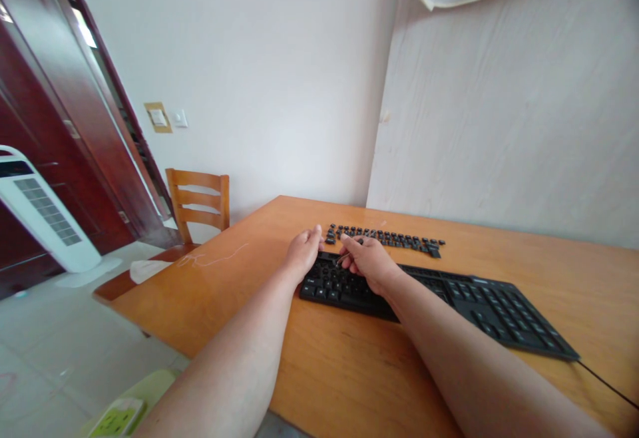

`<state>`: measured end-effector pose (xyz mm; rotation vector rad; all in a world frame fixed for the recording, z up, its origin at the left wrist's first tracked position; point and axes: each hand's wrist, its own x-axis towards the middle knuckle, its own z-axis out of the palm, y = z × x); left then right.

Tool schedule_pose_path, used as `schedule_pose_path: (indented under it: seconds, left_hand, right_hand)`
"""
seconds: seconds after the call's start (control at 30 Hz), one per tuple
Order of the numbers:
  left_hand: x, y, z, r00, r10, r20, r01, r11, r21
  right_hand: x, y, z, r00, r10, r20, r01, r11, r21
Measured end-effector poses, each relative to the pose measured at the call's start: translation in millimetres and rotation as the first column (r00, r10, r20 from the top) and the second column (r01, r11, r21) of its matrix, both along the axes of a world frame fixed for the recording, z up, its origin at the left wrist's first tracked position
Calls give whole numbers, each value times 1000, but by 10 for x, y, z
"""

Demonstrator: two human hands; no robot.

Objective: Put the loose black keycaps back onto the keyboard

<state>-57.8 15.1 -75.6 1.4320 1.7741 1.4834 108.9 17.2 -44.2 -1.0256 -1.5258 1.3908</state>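
Note:
A black keyboard (359,295) lies on the wooden table, its upper left part without several keycaps. Over that bare part, my right hand (367,257) is closed on a thin metal tool (342,259), its tip down among the key sockets; its exact kind is too small to tell. My left hand (302,251) is at the keyboard's upper left corner, thumb up and fingers stretched forward, partly hidden. Just behind the keyboard, loose black keycaps (399,239) lie in rows.
The wooden table (239,291) reaches back to the wall. A cable (606,383) runs off the keyboard's right end. A wooden chair (200,202) stands at the left, with a white fan-like appliance (47,212) beyond. A green power strip (117,419) is low in front.

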Motion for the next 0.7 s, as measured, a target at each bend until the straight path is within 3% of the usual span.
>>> schedule_pose_path:
  seconds: [0.17,0.4,0.7]
  left_hand:
    - [21,-25,52,999,-27,21,26,997,73]
    - [120,-147,230,970,-225,-93,230,972,48]
    - [194,-155,239,940,-320,114,315,947,60]
  right_hand:
    - [20,73,-40,997,-55,-45,58,997,59]
    - [-12,67,5,986,-127,-104,144,974,173]
    - [-71,65,-53,991,-113,-71,129,954,270]
